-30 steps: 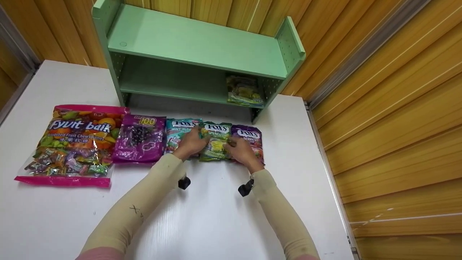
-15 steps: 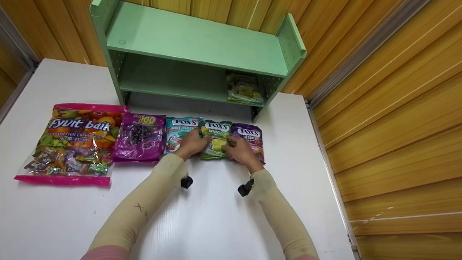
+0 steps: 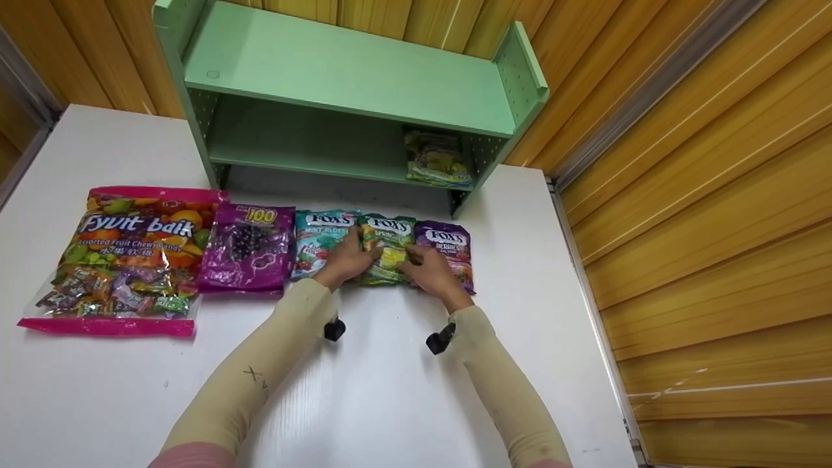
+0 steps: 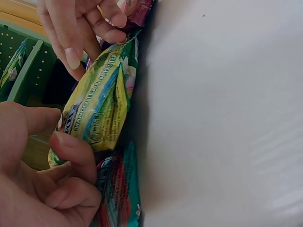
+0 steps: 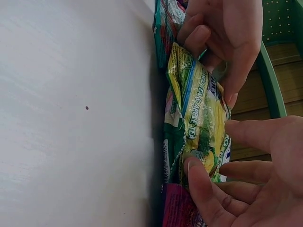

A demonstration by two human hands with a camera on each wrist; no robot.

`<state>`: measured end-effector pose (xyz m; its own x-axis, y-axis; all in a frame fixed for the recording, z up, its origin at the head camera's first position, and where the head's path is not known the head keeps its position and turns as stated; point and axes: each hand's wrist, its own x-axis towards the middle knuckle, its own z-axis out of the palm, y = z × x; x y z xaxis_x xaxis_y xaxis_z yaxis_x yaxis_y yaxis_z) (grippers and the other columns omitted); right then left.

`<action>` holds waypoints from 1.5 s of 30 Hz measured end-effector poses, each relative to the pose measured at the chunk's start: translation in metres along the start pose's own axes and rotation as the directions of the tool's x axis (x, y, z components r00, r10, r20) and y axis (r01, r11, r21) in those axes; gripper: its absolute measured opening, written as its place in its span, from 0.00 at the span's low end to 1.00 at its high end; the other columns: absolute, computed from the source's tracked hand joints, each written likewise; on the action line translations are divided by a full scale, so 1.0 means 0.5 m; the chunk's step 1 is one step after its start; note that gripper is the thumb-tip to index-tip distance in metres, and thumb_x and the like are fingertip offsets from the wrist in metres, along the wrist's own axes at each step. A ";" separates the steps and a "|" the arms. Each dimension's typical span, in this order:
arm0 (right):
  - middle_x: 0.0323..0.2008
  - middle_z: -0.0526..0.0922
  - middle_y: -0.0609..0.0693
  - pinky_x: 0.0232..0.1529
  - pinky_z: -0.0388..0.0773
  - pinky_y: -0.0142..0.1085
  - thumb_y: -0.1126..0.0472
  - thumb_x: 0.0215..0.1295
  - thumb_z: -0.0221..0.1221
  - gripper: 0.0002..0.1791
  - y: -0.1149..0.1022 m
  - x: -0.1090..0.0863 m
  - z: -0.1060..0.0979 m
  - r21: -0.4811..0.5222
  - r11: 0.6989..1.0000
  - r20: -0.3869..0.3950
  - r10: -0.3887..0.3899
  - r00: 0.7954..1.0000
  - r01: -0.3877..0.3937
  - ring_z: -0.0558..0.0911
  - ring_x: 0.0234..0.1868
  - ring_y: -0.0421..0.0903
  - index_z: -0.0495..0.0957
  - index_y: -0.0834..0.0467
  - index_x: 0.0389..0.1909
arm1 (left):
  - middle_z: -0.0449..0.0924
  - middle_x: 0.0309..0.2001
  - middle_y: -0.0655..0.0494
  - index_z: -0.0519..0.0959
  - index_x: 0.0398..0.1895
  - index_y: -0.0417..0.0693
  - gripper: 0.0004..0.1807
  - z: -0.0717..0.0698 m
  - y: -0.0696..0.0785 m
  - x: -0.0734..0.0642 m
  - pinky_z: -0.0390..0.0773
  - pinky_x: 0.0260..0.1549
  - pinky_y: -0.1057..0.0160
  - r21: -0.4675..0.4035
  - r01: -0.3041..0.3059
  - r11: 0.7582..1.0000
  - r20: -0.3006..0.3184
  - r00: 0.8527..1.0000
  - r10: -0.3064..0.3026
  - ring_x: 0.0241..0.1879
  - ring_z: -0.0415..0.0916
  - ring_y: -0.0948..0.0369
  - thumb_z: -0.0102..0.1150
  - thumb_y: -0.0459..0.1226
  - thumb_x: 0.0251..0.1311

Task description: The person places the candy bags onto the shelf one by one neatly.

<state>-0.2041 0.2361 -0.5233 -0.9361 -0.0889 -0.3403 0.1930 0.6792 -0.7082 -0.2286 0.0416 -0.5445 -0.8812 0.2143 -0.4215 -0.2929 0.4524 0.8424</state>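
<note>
A green and yellow Fox's candy bag (image 3: 390, 244) lies flat on the table between my two hands. My left hand (image 3: 346, 260) holds its left edge, with the fingers partly over the teal Fox's mint bag (image 3: 312, 244). At the opposite edge, my right hand (image 3: 432, 270) grips the green bag with thumb and fingers, covering part of the purple Fox's berries bag (image 3: 448, 237). The left wrist view shows the green bag's end (image 4: 97, 101) with my left fingers (image 4: 75, 151) curled at its near side. In the right wrist view, my right thumb (image 5: 201, 184) touches the bag's edge.
A purple grape candy bag (image 3: 247, 250) and a large pink-edged Fruit Baik bag (image 3: 140, 260) continue the row leftward. Behind stands a green shelf (image 3: 351, 71); a yellow-green bag (image 3: 439, 159) sits on its lower level at right. White table (image 3: 390, 383) surrounds the bags.
Both hands stay at the green bag, with only slight finger shifts. The whole head view has drifted a little; the bags keep their row.
</note>
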 end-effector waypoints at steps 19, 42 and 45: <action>0.60 0.77 0.55 0.40 0.83 0.44 0.52 0.67 0.59 0.31 0.003 0.004 0.000 0.026 1.000 -0.007 0.011 1.000 -0.011 0.84 0.37 0.49 0.65 0.53 0.70 | 0.50 0.76 0.42 0.31 0.77 0.66 0.62 0.020 -0.016 -0.021 0.61 0.68 0.41 0.090 -0.154 0.984 0.049 0.987 0.150 0.72 0.56 0.41 0.70 0.49 0.52; 0.61 0.76 0.56 0.32 0.81 0.36 0.53 0.69 0.57 0.29 0.002 0.002 0.001 0.004 0.999 -0.074 -0.033 0.997 0.033 0.84 0.34 0.48 0.66 0.54 0.69 | 0.65 0.69 0.42 0.43 0.77 0.66 0.40 0.067 -0.036 -0.037 0.67 0.64 0.45 0.147 -0.343 0.928 -0.096 0.928 0.359 0.66 0.67 0.45 0.52 0.42 0.70; 0.62 0.75 0.56 0.33 0.82 0.35 0.52 0.69 0.57 0.29 0.003 0.002 0.003 0.011 1.000 -0.074 -0.022 0.997 0.022 0.83 0.34 0.45 0.67 0.54 0.69 | 0.69 0.66 0.40 0.44 0.77 0.64 0.36 0.072 -0.040 -0.037 0.68 0.64 0.46 0.140 -0.341 0.930 -0.109 0.928 0.357 0.64 0.69 0.45 0.48 0.41 0.72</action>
<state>-0.2044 0.2359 -0.5254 -0.9592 -0.0494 -0.2783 0.1752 0.6687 -0.7226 -0.1931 0.0598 -0.5656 -0.9625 0.2660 -0.0542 0.0801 0.4689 0.8796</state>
